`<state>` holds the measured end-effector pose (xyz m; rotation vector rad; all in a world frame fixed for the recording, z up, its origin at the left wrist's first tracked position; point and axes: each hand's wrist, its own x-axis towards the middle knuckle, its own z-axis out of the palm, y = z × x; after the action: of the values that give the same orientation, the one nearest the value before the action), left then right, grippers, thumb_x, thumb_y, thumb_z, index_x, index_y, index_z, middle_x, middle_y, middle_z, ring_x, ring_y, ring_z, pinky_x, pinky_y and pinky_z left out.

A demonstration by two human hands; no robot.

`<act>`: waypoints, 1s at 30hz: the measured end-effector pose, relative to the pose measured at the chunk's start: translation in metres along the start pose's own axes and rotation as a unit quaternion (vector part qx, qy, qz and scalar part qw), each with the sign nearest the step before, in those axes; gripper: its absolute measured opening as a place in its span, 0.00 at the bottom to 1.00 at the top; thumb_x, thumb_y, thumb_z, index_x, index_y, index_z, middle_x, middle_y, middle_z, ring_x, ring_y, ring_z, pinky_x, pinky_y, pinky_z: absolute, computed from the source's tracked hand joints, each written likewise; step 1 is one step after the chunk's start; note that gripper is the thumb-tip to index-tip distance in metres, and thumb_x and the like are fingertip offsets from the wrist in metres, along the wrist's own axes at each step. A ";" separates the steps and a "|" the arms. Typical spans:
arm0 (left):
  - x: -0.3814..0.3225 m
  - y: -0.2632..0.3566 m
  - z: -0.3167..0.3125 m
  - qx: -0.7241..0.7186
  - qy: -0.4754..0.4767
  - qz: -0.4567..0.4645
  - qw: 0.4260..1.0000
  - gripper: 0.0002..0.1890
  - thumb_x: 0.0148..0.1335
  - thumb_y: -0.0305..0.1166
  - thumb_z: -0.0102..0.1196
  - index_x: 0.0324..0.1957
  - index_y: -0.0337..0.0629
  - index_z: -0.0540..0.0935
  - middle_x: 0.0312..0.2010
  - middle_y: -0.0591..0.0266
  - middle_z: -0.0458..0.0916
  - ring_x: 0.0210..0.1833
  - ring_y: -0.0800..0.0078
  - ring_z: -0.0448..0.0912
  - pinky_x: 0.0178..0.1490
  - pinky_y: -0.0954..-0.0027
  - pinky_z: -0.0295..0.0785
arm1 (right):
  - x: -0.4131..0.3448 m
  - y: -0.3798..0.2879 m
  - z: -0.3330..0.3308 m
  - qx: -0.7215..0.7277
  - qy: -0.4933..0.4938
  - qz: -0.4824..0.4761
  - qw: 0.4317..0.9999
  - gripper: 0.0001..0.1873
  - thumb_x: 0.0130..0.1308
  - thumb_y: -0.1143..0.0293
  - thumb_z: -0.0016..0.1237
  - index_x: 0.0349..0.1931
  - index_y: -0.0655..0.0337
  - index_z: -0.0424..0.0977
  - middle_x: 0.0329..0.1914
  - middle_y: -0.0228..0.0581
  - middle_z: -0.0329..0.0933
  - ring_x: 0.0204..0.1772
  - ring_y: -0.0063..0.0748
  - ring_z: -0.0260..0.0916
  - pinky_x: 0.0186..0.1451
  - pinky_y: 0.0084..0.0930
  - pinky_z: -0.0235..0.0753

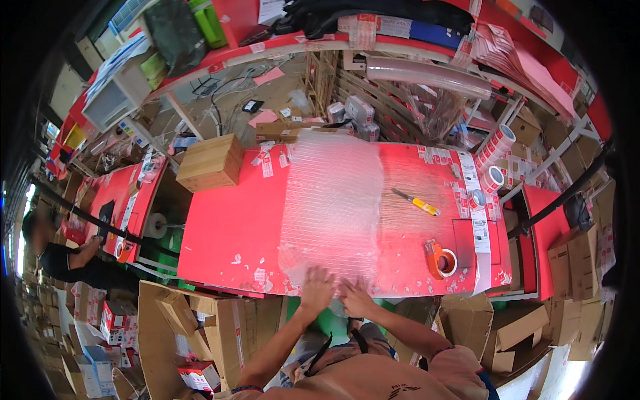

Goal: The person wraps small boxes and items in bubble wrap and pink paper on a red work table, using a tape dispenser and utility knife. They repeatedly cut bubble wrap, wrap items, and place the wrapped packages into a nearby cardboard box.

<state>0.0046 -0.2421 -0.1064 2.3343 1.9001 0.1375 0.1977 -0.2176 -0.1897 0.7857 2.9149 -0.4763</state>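
Observation:
A long sheet of clear bubble wrap (332,200) lies across the red worktable (225,225) in front of me, its near end hanging over the front edge. My left hand (318,290) rests palm down on that near end, fingers spread. Close to its right, my right hand (357,300) touches the wrap with bent fingers; whether it pinches the film is hidden. A yellow-handled utility knife (424,205) lies right of the sheet. Nearer the front is an orange tape dispenser (441,260) with a roll of tape. Towards the back left stands a closed cardboard box (211,162).
Several tape rolls (492,179) stand at the right, beside a strip of printed labels (481,230). Beyond the table hangs a roll of clear film (427,76) under a red shelf. An open carton (260,325) stands below the front edge. Far left, a person (70,260) works.

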 end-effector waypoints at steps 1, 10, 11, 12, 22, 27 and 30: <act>-0.009 -0.012 0.011 0.037 -0.070 -0.051 0.996 0.22 0.62 0.43 0.61 0.56 0.47 0.80 0.59 0.55 0.76 0.69 0.52 0.67 0.73 0.48 0.59 | -0.007 0.004 -0.005 0.005 0.000 0.025 1.000 0.25 0.50 0.63 0.60 0.52 0.56 0.80 0.70 0.45 0.66 0.81 0.51 0.47 0.72 0.84 0.40; -0.109 -0.114 0.107 0.016 -0.035 0.063 0.997 0.22 0.60 0.46 0.58 0.58 0.65 0.78 0.58 0.59 0.72 0.59 0.51 0.69 0.65 0.47 0.62 | -0.047 0.030 -0.024 0.048 0.070 0.091 0.992 0.36 0.52 0.58 0.65 0.63 0.52 0.71 0.75 0.46 0.58 0.82 0.54 0.43 0.80 0.70 0.36; -0.111 -0.121 0.112 -0.002 -0.034 0.064 0.997 0.21 0.60 0.46 0.57 0.57 0.65 0.78 0.57 0.58 0.72 0.59 0.51 0.69 0.64 0.48 0.62 | -0.047 0.031 -0.024 0.063 0.069 0.130 0.987 0.37 0.51 0.58 0.65 0.64 0.52 0.70 0.75 0.47 0.57 0.82 0.54 0.43 0.80 0.70 0.36; -0.112 -0.128 0.114 -0.019 -0.057 0.052 0.997 0.20 0.60 0.45 0.56 0.55 0.64 0.79 0.56 0.58 0.72 0.59 0.51 0.68 0.63 0.49 0.63 | -0.047 0.032 -0.024 0.074 0.062 0.172 0.980 0.39 0.51 0.57 0.66 0.65 0.51 0.69 0.76 0.47 0.57 0.82 0.54 0.42 0.80 0.70 0.35; 0.011 -0.242 0.059 -0.351 -0.172 0.129 0.911 0.21 0.57 0.36 0.57 0.54 0.52 0.82 0.61 0.57 0.78 0.64 0.56 0.74 0.69 0.55 0.68 | -0.033 0.070 -0.016 0.090 -0.073 0.204 0.972 0.35 0.66 0.58 0.52 0.74 0.38 0.60 0.84 0.44 0.43 0.84 0.61 0.35 0.76 0.78 0.29; 0.181 -0.454 -0.055 -0.124 0.212 -0.136 0.960 0.19 0.63 0.36 0.56 0.55 0.41 0.79 0.52 0.48 0.80 0.50 0.57 0.78 0.56 0.58 0.74 | -0.034 0.062 -0.011 -0.009 -0.061 0.289 0.955 0.33 0.66 0.55 0.52 0.73 0.30 0.61 0.84 0.49 0.41 0.84 0.65 0.35 0.74 0.82 0.34; 0.231 -0.571 -0.118 -0.093 0.319 -0.335 0.881 0.26 0.66 0.48 0.56 0.60 0.43 0.76 0.55 0.41 0.78 0.59 0.47 0.76 0.60 0.57 0.71 | -0.047 0.055 -0.026 0.028 -0.072 0.358 0.930 0.40 0.64 0.48 0.57 0.74 0.49 0.59 0.80 0.57 0.51 0.82 0.56 0.45 0.78 0.70 0.41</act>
<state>-0.5189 0.1033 -0.0815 1.4673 2.7086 1.0567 0.2662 -0.1870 -0.1723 1.6327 2.2521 -0.5013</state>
